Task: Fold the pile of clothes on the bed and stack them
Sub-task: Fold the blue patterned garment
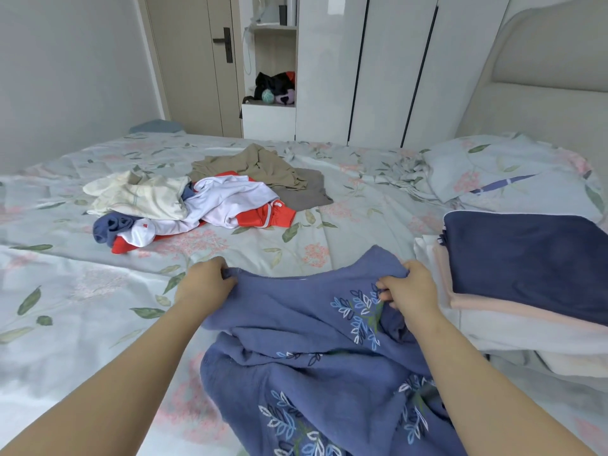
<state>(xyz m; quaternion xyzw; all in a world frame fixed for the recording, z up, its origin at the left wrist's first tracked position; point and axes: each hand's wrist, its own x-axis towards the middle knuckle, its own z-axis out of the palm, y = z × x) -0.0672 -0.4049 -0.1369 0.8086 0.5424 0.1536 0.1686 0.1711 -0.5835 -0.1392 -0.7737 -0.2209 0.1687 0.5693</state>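
Note:
A blue garment with embroidered leaves [296, 350] lies crumpled on the bed in front of me. My left hand [207, 281] grips its upper left edge. My right hand [408, 286] grips its upper right edge, beside the embroidery. A pile of unfolded clothes [210, 199] sits further back in the middle of the bed: cream, white and red, dark blue, khaki and grey pieces. At the right stands a stack of folded clothes [526, 268] with a navy piece on top and pink and white ones beneath.
The bed [82, 307] has a floral sheet. A pillow [513, 172] in the same print lies at the right by the padded headboard [543, 77]. Behind the bed are white wardrobes [378, 67], a shelf niche with dark items, and a door [197, 60].

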